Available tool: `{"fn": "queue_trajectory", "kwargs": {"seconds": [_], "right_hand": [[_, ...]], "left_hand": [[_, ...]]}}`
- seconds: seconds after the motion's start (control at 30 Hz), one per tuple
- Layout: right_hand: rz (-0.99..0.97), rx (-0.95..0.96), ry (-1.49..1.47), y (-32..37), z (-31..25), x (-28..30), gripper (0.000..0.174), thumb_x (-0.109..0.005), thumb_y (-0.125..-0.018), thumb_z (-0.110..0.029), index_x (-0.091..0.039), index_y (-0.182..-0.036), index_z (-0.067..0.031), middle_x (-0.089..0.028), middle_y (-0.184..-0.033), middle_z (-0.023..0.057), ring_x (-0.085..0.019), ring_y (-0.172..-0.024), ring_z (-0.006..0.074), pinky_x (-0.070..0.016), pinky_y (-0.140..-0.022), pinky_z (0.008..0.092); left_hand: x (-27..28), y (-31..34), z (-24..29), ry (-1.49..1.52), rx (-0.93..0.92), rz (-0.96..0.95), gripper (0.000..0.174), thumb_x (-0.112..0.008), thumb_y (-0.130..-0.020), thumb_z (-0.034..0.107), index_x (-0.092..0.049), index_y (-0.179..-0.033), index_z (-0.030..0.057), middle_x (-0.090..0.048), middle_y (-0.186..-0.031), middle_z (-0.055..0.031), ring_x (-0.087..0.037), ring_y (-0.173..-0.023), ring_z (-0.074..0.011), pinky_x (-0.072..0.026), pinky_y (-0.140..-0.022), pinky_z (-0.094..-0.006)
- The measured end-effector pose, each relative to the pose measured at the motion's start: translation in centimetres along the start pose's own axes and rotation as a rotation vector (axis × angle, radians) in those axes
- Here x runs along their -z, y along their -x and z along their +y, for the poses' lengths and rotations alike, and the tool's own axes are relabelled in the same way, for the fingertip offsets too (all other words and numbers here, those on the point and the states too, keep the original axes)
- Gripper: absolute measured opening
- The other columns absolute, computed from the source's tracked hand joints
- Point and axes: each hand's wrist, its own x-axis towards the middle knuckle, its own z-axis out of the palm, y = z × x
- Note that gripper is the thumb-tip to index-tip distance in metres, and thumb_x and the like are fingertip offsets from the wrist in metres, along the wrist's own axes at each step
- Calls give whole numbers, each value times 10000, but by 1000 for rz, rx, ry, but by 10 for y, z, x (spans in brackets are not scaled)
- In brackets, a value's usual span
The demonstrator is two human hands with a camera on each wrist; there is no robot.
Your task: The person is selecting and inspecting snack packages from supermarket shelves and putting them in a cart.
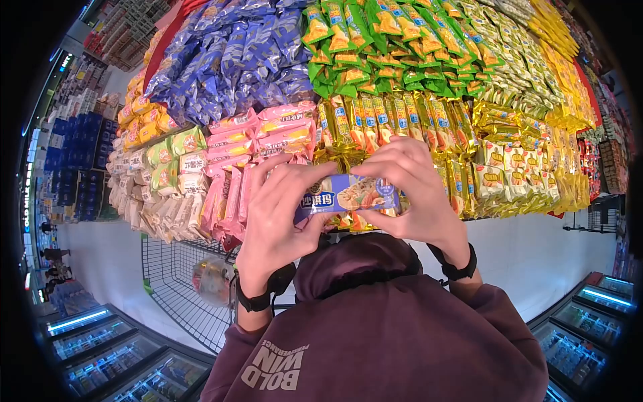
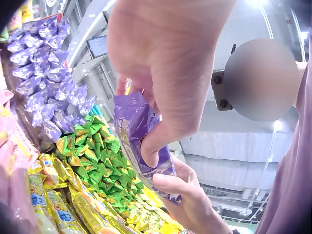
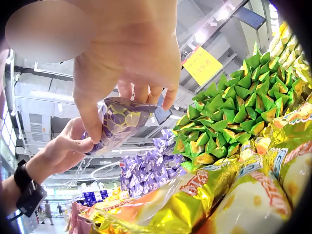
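A purple snack packet (image 1: pixel 362 192), with a picture of the food and white lettering on its front, is held level in front of the chest. My left hand (image 1: pixel 280 204) pinches one end between thumb and fingers, and my right hand (image 1: pixel 420 194) pinches the other. In the left wrist view the packet (image 2: pixel 134 129) shows a crimped end, with a thumb pressed on its side. Seen from the right wrist, the packet (image 3: pixel 119 122) has its patterned face partly covered by fingers. Gold-wrapped snacks (image 1: pixel 395 120) lie just beyond the hands.
Sloping heaps of wrapped snacks fill the display: blue-purple packets (image 1: pixel 234 53), green packets (image 1: pixel 402 40), pink packets (image 1: pixel 288 127) and white packets (image 1: pixel 157 194). A wire shopping cart (image 1: pixel 171 268) stands at the left, with a clear bag (image 1: pixel 213 281) in it. Freezers (image 1: pixel 127 348) line the lower left.
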Motion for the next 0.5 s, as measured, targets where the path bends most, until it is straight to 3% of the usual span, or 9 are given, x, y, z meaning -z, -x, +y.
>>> {"fn": "queue_trajectory", "kwargs": {"seconds": [0.1, 0.27, 0.33, 0.4, 0.43, 0.5], "right_hand": [[8, 4, -14, -1, 1, -2, 494, -830, -596, -124, -669, -1064, -132, -625, -1046, 30, -544, -1072, 284, -391, -984, 450], [45, -3, 7, -1, 2, 1, 516, -841, -549, -116, -693, -1042, -153, -625, -1048, 16, -547, -1049, 273, -403, -955, 433], [79, 10, 21, -1, 2, -2, 518, -841, -534, -109, -700, -1030, -158, -626, -1058, 10, -549, -1043, 272, -411, -943, 432], [104, 25, 29, -1, 0, -5, 520, -842, -520, -105, -706, -1018, -162, -627, -1069, 5, -549, -1039, 273, -417, -934, 432], [113, 32, 29, -2, -3, -7, 521, -843, -513, -104, -708, -1013, -163, -626, -1074, 3, -549, -1039, 275, -419, -932, 432], [135, 73, 55, -3, -5, -10, 542, -852, -515, -110, -705, -1034, -162, -628, -1101, 5, -549, -1047, 278, -421, -934, 434]], "left_hand": [[-1, 3, -2, 18, 7, -3, 616, -829, -597, 33, -639, -1182, 56, -667, -1024, -92, -627, -943, -275, -430, -985, -448], [-3, 9, -2, 158, 151, 211, 779, -878, -644, 90, -511, -1329, 37, -601, -1212, -128, -595, -1094, -295, -432, -1013, -432], [-4, 13, -4, 391, 264, 251, 829, -890, -660, 109, -464, -1367, 27, -580, -1247, -141, -582, -1138, -278, -445, -1010, -414], [-5, 19, -7, 800, 405, 204, 865, -897, -670, 122, -428, -1389, 19, -570, -1255, -152, -572, -1165, -249, -462, -998, -394], [-7, 17, -1, 914, 524, 220, 769, -886, -691, 90, -478, -1337, 8, -604, -1189, -149, -606, -1097, -198, -509, -929, -356], [-4, 14, 4, 887, 658, 154, 704, -876, -700, 65, -507, -1297, 6, -628, -1140, -136, -629, -1048, -181, -526, -897, -341]]}}
